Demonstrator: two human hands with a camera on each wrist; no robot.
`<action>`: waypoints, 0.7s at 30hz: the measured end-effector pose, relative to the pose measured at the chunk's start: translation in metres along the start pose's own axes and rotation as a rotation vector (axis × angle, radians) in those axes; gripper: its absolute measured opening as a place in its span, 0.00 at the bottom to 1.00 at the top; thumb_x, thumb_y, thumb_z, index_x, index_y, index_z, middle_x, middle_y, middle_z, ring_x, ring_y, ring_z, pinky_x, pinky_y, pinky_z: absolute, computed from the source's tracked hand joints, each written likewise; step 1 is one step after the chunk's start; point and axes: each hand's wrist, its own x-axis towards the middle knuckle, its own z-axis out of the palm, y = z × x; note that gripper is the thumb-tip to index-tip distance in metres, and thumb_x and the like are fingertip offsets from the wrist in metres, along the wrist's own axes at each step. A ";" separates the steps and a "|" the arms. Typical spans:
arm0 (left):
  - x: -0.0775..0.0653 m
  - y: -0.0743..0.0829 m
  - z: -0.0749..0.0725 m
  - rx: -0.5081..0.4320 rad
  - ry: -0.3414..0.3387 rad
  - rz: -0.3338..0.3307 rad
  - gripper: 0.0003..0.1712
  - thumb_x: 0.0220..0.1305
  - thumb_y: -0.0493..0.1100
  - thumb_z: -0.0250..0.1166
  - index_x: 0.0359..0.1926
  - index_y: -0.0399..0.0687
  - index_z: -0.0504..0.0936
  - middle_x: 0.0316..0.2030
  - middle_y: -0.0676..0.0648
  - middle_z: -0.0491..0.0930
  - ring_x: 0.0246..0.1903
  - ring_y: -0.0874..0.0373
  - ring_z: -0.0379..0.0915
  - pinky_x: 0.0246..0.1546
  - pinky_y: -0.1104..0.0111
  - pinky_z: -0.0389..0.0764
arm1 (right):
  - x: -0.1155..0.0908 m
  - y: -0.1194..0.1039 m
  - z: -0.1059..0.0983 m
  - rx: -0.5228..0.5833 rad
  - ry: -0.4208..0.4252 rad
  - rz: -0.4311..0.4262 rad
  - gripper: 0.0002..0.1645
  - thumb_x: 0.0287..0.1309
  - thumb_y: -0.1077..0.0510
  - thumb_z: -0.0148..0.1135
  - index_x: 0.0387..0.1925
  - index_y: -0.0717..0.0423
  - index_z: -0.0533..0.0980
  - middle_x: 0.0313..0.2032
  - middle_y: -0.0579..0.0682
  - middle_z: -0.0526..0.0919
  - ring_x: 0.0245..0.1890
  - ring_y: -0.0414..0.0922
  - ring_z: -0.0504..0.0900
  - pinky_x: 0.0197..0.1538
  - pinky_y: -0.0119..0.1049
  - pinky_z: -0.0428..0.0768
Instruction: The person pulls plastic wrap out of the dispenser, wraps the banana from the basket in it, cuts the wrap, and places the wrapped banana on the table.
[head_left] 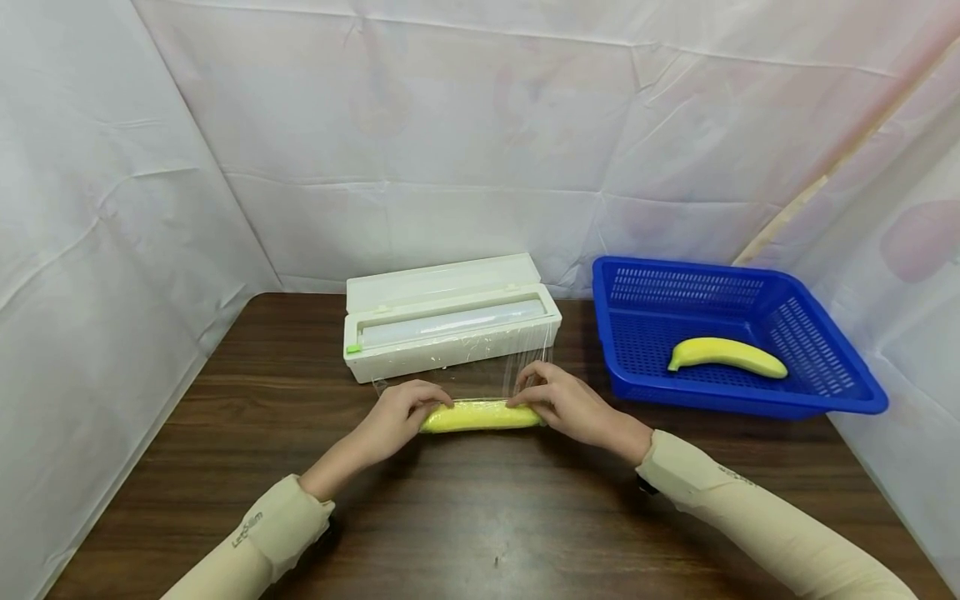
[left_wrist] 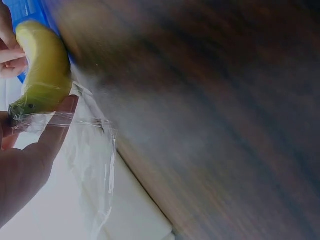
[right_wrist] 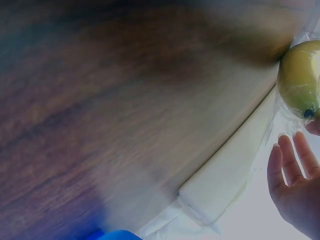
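Sleeves (head_left: 776,521) | left hand (head_left: 393,419), right hand (head_left: 573,408) hold wrapped banana (head_left: 480,417) | second banana (head_left: 726,356): head view only

From my feed: table (head_left: 480,508), dark brown, wood-grained. White box (head_left: 390,363) stands on it, far side, left of centre, slightly askew, right end farther off; lid open. Blue basket (head_left: 712,402) at far right, apart from box. Banana (head_left: 483,419) near centre; I can't tell if it touches wood.
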 end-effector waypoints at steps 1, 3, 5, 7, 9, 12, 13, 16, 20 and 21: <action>0.000 -0.001 0.000 -0.003 0.007 0.001 0.13 0.72 0.28 0.65 0.47 0.47 0.90 0.50 0.46 0.88 0.48 0.52 0.84 0.45 0.62 0.86 | 0.000 0.000 0.000 -0.009 0.000 -0.002 0.17 0.66 0.69 0.68 0.48 0.47 0.90 0.50 0.54 0.83 0.46 0.46 0.82 0.41 0.36 0.83; -0.001 -0.002 0.000 -0.010 0.014 0.002 0.13 0.72 0.28 0.64 0.48 0.46 0.90 0.51 0.45 0.88 0.48 0.51 0.85 0.45 0.62 0.86 | -0.001 0.001 0.001 -0.024 0.001 -0.009 0.19 0.66 0.71 0.67 0.49 0.48 0.90 0.50 0.52 0.83 0.48 0.46 0.83 0.44 0.39 0.84; -0.001 -0.002 0.000 -0.005 0.012 0.002 0.13 0.73 0.29 0.64 0.49 0.45 0.91 0.51 0.45 0.88 0.48 0.50 0.85 0.46 0.61 0.86 | -0.001 0.002 0.002 -0.034 -0.004 -0.011 0.18 0.66 0.70 0.64 0.50 0.49 0.90 0.50 0.51 0.84 0.49 0.47 0.83 0.47 0.42 0.84; -0.001 -0.003 0.000 0.005 0.009 0.000 0.13 0.73 0.29 0.63 0.50 0.44 0.91 0.51 0.44 0.88 0.50 0.49 0.84 0.47 0.60 0.85 | 0.000 0.002 0.002 -0.045 -0.012 -0.003 0.18 0.67 0.67 0.62 0.51 0.49 0.89 0.50 0.50 0.84 0.50 0.47 0.83 0.49 0.44 0.83; -0.001 -0.003 -0.001 0.022 0.004 0.003 0.13 0.74 0.29 0.63 0.50 0.44 0.91 0.50 0.44 0.87 0.50 0.49 0.83 0.47 0.59 0.84 | 0.000 0.002 0.003 -0.057 -0.020 0.007 0.16 0.69 0.62 0.62 0.52 0.49 0.89 0.50 0.50 0.84 0.49 0.47 0.82 0.50 0.45 0.83; -0.001 -0.002 -0.001 0.042 -0.018 -0.005 0.13 0.76 0.31 0.61 0.52 0.42 0.90 0.50 0.43 0.85 0.47 0.51 0.81 0.45 0.61 0.82 | 0.001 0.002 0.004 -0.074 -0.020 0.012 0.15 0.69 0.52 0.67 0.53 0.49 0.88 0.49 0.49 0.83 0.48 0.45 0.82 0.49 0.45 0.83; 0.000 -0.001 -0.002 0.051 -0.030 -0.010 0.13 0.77 0.33 0.61 0.53 0.42 0.90 0.50 0.43 0.84 0.45 0.53 0.79 0.44 0.62 0.81 | 0.001 0.002 0.004 -0.077 -0.020 0.010 0.17 0.68 0.48 0.69 0.53 0.49 0.88 0.49 0.48 0.83 0.48 0.45 0.81 0.49 0.44 0.83; -0.001 0.002 -0.003 0.094 -0.080 -0.048 0.15 0.78 0.44 0.64 0.58 0.43 0.88 0.51 0.45 0.79 0.43 0.57 0.73 0.43 0.62 0.78 | 0.002 0.003 0.005 -0.090 -0.017 0.003 0.25 0.61 0.41 0.76 0.54 0.50 0.87 0.50 0.48 0.82 0.49 0.45 0.79 0.51 0.43 0.82; 0.000 0.005 -0.003 0.188 -0.117 -0.050 0.26 0.68 0.54 0.74 0.61 0.46 0.86 0.49 0.48 0.74 0.44 0.57 0.66 0.44 0.62 0.72 | 0.002 0.005 0.006 -0.105 -0.018 0.010 0.32 0.52 0.37 0.82 0.54 0.50 0.87 0.52 0.52 0.78 0.50 0.49 0.74 0.52 0.46 0.78; 0.000 0.005 -0.003 0.212 -0.114 -0.045 0.29 0.64 0.54 0.77 0.61 0.46 0.87 0.47 0.49 0.73 0.44 0.57 0.65 0.44 0.62 0.71 | 0.002 0.005 0.006 -0.106 -0.016 0.012 0.32 0.51 0.38 0.83 0.54 0.50 0.88 0.53 0.53 0.77 0.50 0.50 0.73 0.51 0.46 0.77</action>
